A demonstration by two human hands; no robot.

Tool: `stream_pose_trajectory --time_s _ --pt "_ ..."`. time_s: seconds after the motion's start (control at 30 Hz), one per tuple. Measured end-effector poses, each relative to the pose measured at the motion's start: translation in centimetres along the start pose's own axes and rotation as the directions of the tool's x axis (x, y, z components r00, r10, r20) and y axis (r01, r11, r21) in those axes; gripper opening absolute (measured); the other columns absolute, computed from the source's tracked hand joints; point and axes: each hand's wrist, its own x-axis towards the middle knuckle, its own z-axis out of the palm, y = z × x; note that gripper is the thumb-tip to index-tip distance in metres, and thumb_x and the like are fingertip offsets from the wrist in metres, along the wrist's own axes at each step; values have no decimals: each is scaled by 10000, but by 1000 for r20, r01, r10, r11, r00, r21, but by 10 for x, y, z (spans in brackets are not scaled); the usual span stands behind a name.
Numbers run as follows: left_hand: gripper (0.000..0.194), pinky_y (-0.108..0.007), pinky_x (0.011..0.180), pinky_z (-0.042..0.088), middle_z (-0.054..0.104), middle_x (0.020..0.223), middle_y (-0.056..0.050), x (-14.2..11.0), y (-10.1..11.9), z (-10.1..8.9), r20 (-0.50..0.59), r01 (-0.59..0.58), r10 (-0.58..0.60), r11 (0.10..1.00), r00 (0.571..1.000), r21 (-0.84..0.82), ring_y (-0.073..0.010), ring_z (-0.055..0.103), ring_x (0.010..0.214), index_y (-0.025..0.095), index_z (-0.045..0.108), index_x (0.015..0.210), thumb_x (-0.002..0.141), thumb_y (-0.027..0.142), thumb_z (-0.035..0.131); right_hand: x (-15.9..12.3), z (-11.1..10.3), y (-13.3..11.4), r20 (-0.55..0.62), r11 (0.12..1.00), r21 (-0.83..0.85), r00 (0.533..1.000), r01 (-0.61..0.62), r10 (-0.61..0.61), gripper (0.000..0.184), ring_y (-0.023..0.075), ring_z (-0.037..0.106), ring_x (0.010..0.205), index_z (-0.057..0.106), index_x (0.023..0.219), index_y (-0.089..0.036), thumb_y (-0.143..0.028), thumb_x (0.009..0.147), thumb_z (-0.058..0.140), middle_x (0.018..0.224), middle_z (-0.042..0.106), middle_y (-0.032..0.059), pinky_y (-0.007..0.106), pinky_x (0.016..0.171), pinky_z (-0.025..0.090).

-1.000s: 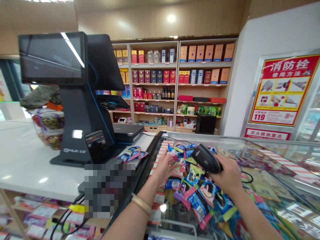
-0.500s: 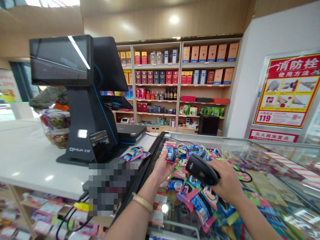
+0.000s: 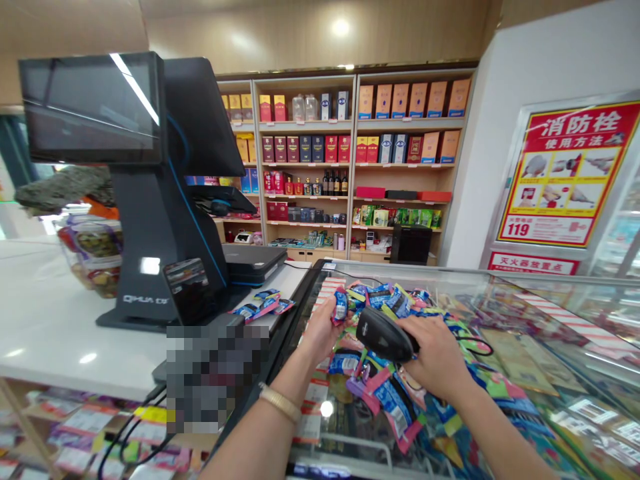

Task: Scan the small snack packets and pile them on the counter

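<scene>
My left hand [image 3: 320, 330] holds a small blue snack packet [image 3: 341, 305] up above the glass counter [image 3: 525, 360]. My right hand [image 3: 434, 357] grips a black barcode scanner [image 3: 383, 333], its head pointing left at the packet, a few centimetres away. A black cable runs from the scanner to the right. Under both hands lies a heap of several colourful snack packets [image 3: 395, 393] on the glass.
A black checkout terminal [image 3: 145, 187] with two screens stands on the white counter [image 3: 45, 333] at left, a few packets [image 3: 263, 305] lying beside its base. A jar of snacks [image 3: 93, 253] sits behind it. Shelves of boxes and bottles [image 3: 345, 153] line the back wall.
My left hand picked a blue packet out of the heap and raised it. My right hand brought the scanner leftwards and closer to that packet.
</scene>
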Motion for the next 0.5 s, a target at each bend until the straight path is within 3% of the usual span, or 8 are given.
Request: stream_pose_trajectory --time_s 0.3,0.5 --pt "223 -211 523 527 682 723 -54 2 1 1 -27 12 -11 1000 1000 23 -140 655 627 136 642 832 884 350 609 0 1 -1 30 1000 -2 999 -14 14 297 203 593 807 637 934 -218 -144 666 531 866 688 27 325 747 317" --pt "208 -237 576 546 657 693 -57 2 0 -1 -8 6 -7 999 1000 -47 -142 649 630 124 636 848 888 325 602 -3 3 3 10 1000 -28 1000 4 -4 301 209 607 818 632 958 -217 -158 680 535 889 695 36 329 755 340"
